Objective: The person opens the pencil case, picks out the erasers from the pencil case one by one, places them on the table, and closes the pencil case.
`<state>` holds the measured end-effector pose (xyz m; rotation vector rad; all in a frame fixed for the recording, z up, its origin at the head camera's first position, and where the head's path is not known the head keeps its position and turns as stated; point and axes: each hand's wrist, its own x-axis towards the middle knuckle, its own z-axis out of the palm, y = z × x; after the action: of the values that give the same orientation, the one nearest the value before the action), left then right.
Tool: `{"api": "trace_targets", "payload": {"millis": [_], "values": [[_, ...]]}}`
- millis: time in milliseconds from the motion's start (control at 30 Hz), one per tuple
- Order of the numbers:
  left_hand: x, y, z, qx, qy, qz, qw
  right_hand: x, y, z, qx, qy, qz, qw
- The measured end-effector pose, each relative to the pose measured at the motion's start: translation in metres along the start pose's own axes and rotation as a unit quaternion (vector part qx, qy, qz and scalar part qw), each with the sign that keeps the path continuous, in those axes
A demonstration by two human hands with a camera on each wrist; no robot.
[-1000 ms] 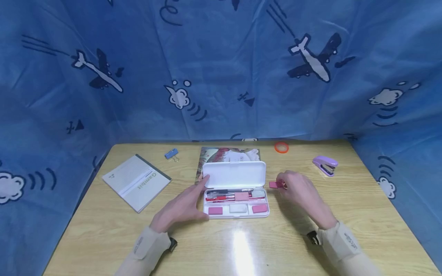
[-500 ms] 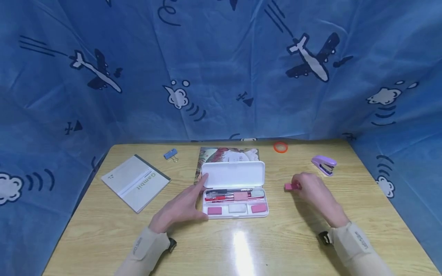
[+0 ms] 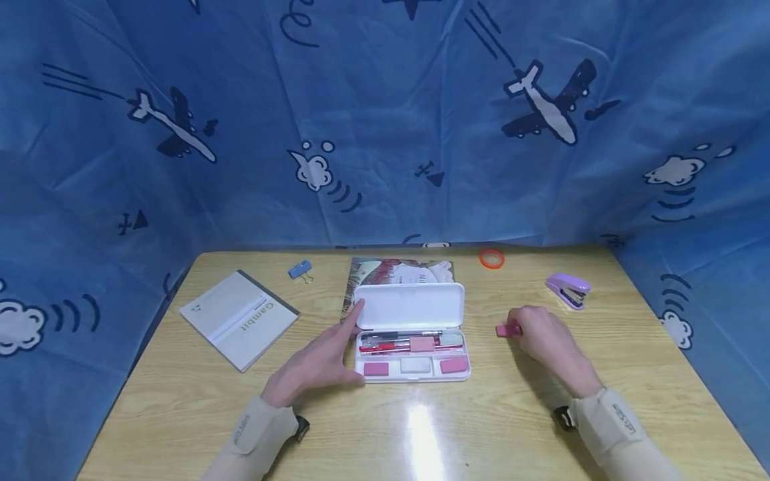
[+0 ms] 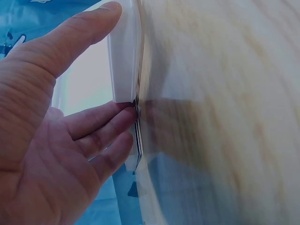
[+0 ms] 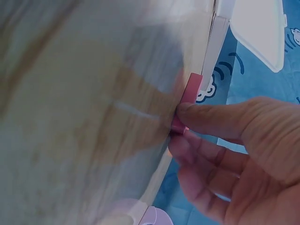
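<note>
A white pencil case (image 3: 410,307) lies on the table with its lid up. It holds black and red pens (image 3: 379,347), a pale pink eraser (image 3: 422,344) and, in front, two pink erasers and a white eraser (image 3: 416,365). My left hand (image 3: 319,361) spans the case's left end with fingers straight; in the left wrist view the thumb (image 4: 93,23) touches the case's edge and the other fingertips meet it near the lid. Right of the case, my right hand (image 3: 544,337) pinches a pink eraser (image 5: 191,89) between thumb and finger, low at the tabletop.
Behind the case lies a picture-covered booklet (image 3: 400,270), partly hidden by the lid. A notebook (image 3: 240,321) and a blue binder clip (image 3: 300,269) are at left. An orange ring (image 3: 491,251) and a purple stapler (image 3: 568,288) sit at back right. A blue curtain (image 3: 385,133) surrounds the table.
My right hand has moved right, away from the case, with the pink eraser, then stayed nearly in place over the last half second. My left hand has kept its place.
</note>
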<state>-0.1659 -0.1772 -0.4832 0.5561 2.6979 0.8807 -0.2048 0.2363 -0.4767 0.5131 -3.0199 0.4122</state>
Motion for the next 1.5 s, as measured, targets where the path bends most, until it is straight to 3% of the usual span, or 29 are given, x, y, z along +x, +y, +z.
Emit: {"api": "trace_targets", "payload": {"millis": [167, 333, 467, 667, 933, 1500], "values": [[0.000, -0.001, 0.001, 0.001, 0.001, 0.006, 1.0000, -0.002, -0.006, -0.002, -0.022, 0.016, 0.011, 0.9996], [-0.002, -0.002, 0.002, 0.000, -0.002, 0.000, 1.0000, 0.001, -0.026, -0.004, -0.016, 0.079, -0.037, 0.9961], [-0.003, -0.002, 0.002, 0.000, 0.000, 0.001, 1.0000, 0.006, -0.050, -0.001, 0.006, 0.096, -0.072, 0.9927], [-0.002, -0.002, 0.002, 0.001, -0.002, 0.003, 1.0000, 0.012, -0.084, 0.005, 0.012, 0.083, -0.105, 0.9909], [-0.001, -0.002, 0.001, 0.002, -0.004, 0.005, 1.0000, 0.019, -0.112, 0.013, 0.013, 0.050, -0.120, 0.9914], [-0.001, 0.000, -0.001, 0.005, -0.006, 0.000, 1.0000, 0.029, -0.130, 0.029, -0.003, -0.022, -0.093, 0.9954]]}}
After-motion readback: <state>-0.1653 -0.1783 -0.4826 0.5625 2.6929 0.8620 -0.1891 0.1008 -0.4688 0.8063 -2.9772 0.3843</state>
